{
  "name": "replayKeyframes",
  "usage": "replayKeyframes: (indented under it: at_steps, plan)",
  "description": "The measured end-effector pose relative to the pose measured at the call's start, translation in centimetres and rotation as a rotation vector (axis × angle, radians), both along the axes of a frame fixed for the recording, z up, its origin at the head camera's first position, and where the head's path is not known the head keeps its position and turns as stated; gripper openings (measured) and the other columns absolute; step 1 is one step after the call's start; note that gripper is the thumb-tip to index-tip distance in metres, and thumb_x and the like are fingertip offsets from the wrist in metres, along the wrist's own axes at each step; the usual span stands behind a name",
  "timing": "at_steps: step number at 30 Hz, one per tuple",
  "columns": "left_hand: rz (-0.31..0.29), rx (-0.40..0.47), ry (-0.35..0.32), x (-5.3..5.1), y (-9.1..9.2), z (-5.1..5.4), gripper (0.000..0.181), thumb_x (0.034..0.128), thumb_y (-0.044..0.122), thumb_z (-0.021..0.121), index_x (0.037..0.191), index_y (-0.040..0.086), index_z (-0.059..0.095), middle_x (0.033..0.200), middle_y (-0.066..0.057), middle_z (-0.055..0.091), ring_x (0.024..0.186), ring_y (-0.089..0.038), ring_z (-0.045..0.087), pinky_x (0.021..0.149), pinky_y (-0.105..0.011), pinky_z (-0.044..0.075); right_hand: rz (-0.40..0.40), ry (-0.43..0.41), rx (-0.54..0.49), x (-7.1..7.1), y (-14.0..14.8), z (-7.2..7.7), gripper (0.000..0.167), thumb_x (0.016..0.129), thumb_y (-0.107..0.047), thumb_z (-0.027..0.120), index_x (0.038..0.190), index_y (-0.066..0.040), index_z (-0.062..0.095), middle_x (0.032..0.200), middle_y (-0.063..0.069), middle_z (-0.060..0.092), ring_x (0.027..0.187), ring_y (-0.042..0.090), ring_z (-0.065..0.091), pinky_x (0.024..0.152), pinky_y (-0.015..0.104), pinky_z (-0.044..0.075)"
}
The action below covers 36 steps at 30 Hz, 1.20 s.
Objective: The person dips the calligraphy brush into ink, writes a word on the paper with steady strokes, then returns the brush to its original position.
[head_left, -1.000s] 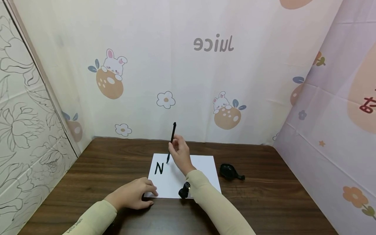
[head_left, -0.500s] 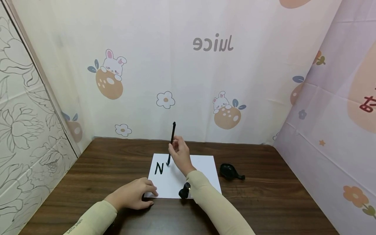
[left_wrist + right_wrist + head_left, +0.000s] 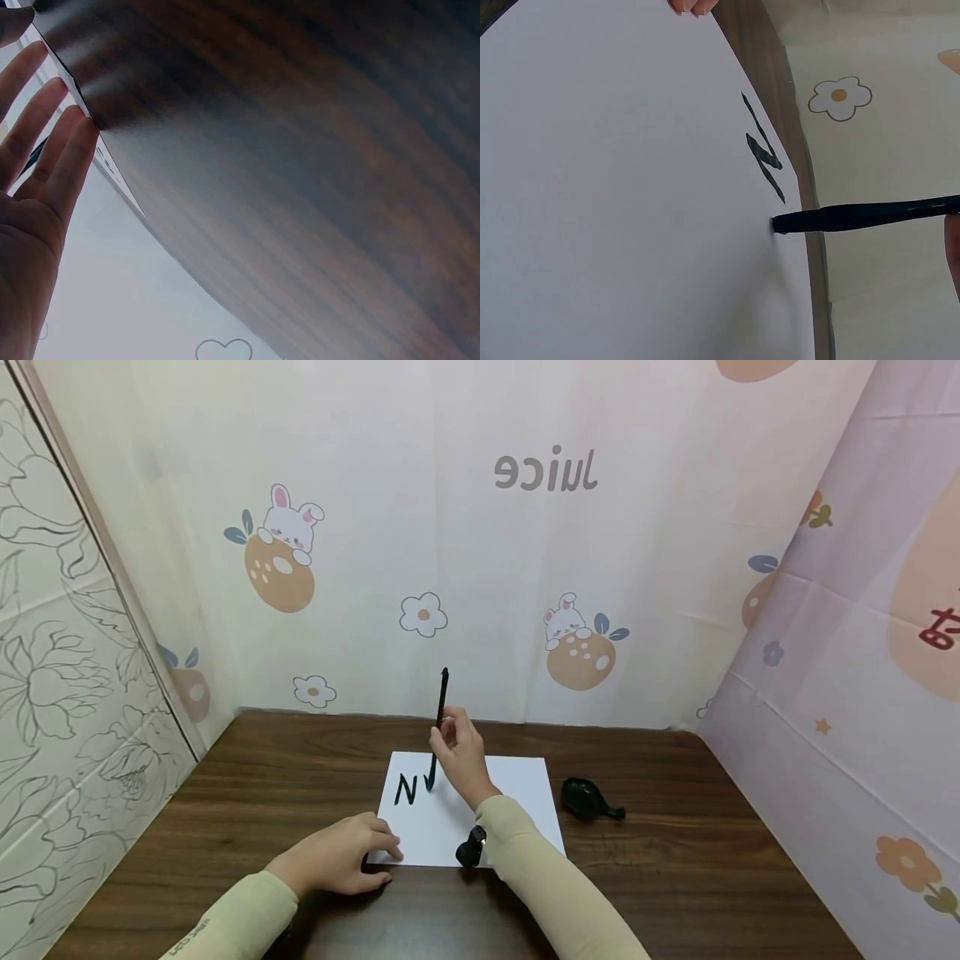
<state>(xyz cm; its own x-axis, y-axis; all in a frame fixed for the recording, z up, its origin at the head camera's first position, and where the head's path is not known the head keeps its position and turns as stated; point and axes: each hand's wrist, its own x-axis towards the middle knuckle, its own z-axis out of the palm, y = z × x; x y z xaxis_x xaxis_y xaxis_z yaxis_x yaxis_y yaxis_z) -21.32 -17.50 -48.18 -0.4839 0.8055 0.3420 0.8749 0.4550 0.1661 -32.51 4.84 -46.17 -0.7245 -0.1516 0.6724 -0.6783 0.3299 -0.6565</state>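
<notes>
Between thumb and fingers, my right hand (image 3: 461,756) pinches a slim black brush (image 3: 441,702) that stands nearly upright. Its dark tip meets a white sheet of paper (image 3: 517,814), just right of a black letter N (image 3: 406,789). A short dark mark shows at the tip in the head view. The right wrist view has the brush (image 3: 862,217) reaching in from the right, and one finger (image 3: 953,251) at that edge. My left hand (image 3: 337,857) rests at the sheet's near left corner, fingertips on the paper; its fingers look relaxed in the left wrist view (image 3: 45,180).
A black spoon-shaped dish (image 3: 585,797) with a short handle lies right of the paper on the dark wooden table (image 3: 675,860). A small black camera (image 3: 471,847) is at my right wrist. A printed curtain (image 3: 480,543) hangs behind the table.
The brush tip has moved slightly down the paper towards me, and a short dark stroke shows beside it. My left hand, the sheet and the dish have stayed put.
</notes>
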Motion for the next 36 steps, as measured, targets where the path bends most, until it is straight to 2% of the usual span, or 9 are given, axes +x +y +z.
replayKeyframes:
  at_steps: [4,11,18,24,32,36]
  plan:
    - [-0.004,0.002,0.004,0.04,0.02,0.03,0.018,0.0799,0.023,0.081,0.097,0.019,0.076,0.098,0.009,0.064,0.089,-0.007,0.058,0.079,-0.025,0.051,-0.007,-0.005,-0.003,0.05,-0.04,-0.01,0.023,0.097,-0.006,0.060,0.118,-0.007,0.052,0.091,0.002,0.053,0.083,0.015,0.053,0.069,0.025,0.051]
    - [0.009,-0.006,-0.019,0.09,0.00,-0.06,0.017,0.0807,0.025,0.081,0.097,0.020,0.076,0.098,0.009,0.064,0.090,-0.006,0.058,0.079,-0.025,0.051,-0.011,-0.008,0.002,0.20,0.00,-0.02,0.024,0.095,-0.003,0.061,0.116,-0.005,0.051,0.088,0.002,0.051,0.079,0.015,0.051,0.066,0.025,0.048]
    - [0.016,-0.020,-0.048,-0.14,-0.04,-0.36,0.017,0.0822,0.025,0.079,0.098,0.020,0.075,0.099,0.010,0.063,0.090,-0.005,0.057,0.078,-0.025,0.051,0.001,-0.045,0.013,0.24,0.18,-0.07,0.021,0.096,-0.006,0.058,0.114,-0.012,0.050,0.087,0.000,0.049,0.080,0.014,0.050,0.066,0.026,0.046]
    - [0.012,-0.021,-0.049,-0.17,-0.07,-0.43,0.016,0.0824,0.025,0.079,0.098,0.020,0.076,0.099,0.010,0.063,0.090,-0.005,0.057,0.079,-0.024,0.051,0.010,-0.066,0.013,0.36,0.26,-0.08,0.020,0.095,-0.006,0.058,0.114,-0.010,0.051,0.086,0.000,0.049,0.079,0.014,0.050,0.065,0.026,0.046]
    - [0.003,-0.008,-0.040,-0.21,-0.08,-0.39,0.017,0.0815,0.025,0.080,0.097,0.019,0.076,0.099,0.010,0.063,0.090,-0.006,0.057,0.078,-0.024,0.051,0.007,-0.052,0.017,0.16,0.46,0.24,0.021,0.095,-0.006,0.058,0.113,-0.013,0.052,0.085,0.000,0.050,0.076,0.013,0.049,0.062,0.025,0.044]
    - [0.002,-0.007,-0.038,-0.25,-0.04,-0.35,0.017,0.0816,0.024,0.080,0.097,0.019,0.076,0.099,0.010,0.063,0.089,-0.005,0.057,0.078,-0.024,0.050,-0.002,-0.041,0.011,-0.05,0.63,0.48,0.019,0.094,-0.006,0.058,0.112,-0.011,0.052,0.085,0.000,0.050,0.076,0.014,0.049,0.062,0.025,0.043]
